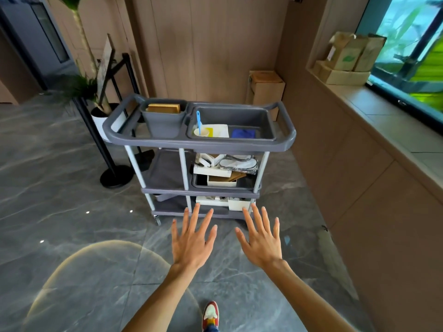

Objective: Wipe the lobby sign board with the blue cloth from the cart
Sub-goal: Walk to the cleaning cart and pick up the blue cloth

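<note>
A grey three-shelf cart stands in front of me on the marble floor. The blue cloth lies folded in the right tub of its top shelf, beside a paper cup with a blue handle in it. The sign board leans on a black stand behind the cart's left end, seen almost edge-on. My left hand and my right hand are stretched out side by side, palms down, fingers spread, holding nothing. They hover low in front of the cart's bottom shelf, well short of the cloth.
A potted plant stands by the sign stand's round black base. A cardboard box sits behind the cart against the wood wall. To the right runs a long ledge with paper bags under a window. My shoe shows below.
</note>
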